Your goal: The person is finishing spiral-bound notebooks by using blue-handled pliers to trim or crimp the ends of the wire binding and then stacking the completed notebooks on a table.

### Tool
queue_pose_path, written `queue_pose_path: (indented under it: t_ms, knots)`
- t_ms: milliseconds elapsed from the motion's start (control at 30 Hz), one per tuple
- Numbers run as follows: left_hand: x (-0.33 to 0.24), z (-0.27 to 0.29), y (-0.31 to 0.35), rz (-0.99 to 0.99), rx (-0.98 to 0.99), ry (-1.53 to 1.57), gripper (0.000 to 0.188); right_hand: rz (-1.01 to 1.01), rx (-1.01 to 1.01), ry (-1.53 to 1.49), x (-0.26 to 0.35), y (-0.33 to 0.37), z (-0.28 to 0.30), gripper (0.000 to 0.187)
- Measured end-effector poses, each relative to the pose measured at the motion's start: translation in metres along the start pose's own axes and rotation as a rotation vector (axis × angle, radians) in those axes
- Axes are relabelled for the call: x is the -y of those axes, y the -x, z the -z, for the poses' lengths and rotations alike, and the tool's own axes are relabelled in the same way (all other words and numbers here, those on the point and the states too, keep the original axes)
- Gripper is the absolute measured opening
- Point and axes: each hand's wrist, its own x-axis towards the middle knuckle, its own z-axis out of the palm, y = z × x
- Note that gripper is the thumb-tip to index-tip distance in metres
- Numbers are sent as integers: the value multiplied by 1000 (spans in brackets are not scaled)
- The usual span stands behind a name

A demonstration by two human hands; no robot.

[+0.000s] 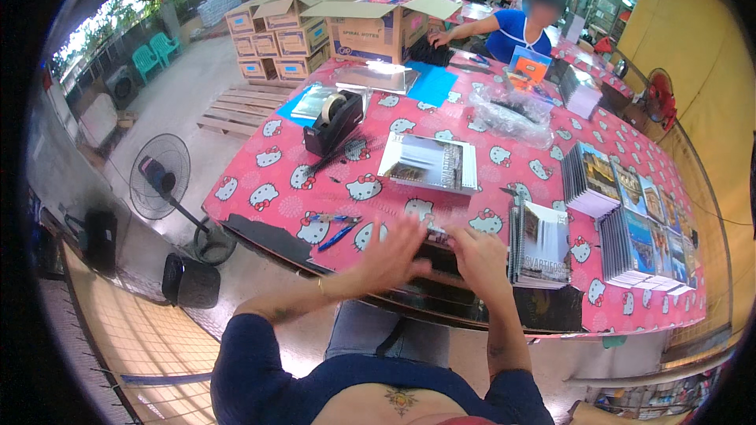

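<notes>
At the near edge of the table, my left hand (394, 250) is smeared by motion, its fingers stretched out with nothing seen in them. Beside it, my right hand (479, 258) has its fingers drawn together at the edge, around something too small to make out. Beyond both hands lies a stack of notebooks (429, 159) with a photo cover. Just right of my right hand stands a stack of spiral notebooks (543, 240). A blue pen (337, 238) lies to the left of my left hand.
A black tape dispenser (335, 124) stands at the table's left. More notebook stacks (591, 181) fill the right side. Clear plastic wrap (512, 114) lies farther back. Across the table, a co-worker (520, 31) reaches beside an open carton (366, 35). A fan (161, 177) stands left.
</notes>
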Motion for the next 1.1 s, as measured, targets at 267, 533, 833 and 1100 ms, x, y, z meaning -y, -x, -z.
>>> queue_pose_path:
  t_ms: [267, 533, 833, 1100]
  knots:
    - [3, 15, -21, -252, 31, -343, 81, 53, -17, -61, -8, 2, 0, 20]
    - [-17, 52, -61, -179, 192, -323, 87, -13, 56, -84, -20, 3, 0, 27]
    - [-17, 43, -65, -176, 110, -137, 82, -105, 48, -132, -2, 7, 14, 52]
    - [-29, 33, -45, -302, 243, -65, 78, -449, -168, -1109, -55, 59, -19, 63]
